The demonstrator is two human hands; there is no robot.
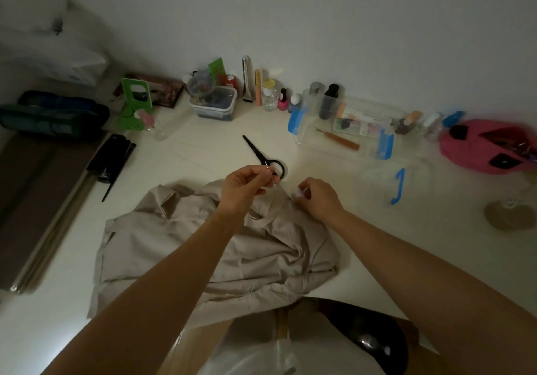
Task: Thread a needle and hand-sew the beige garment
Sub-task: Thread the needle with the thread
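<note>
Two grips meet at mid-frame, just above the upper edge of the beige garment [220, 252]. Your left grip [247, 190] has thumb and fingertips pinched on the needle [267, 168], which stands nearly upright in front of the handle loop of the black scissors [263, 155]. Your right grip [318, 198], just to the right at the garment's upper right edge, is curled round a small white thing [298, 193] too blurred to name. Whether thread sits in the eye cannot be told. The needle is thin, stiff, slick and sharp, so it is probably best pinched mid-shaft, clear of the point. The garment lies rumpled on the tabletop [325, 168] across centre and lower centre. It looks light and limp, so take it by a folded edge.
</note>
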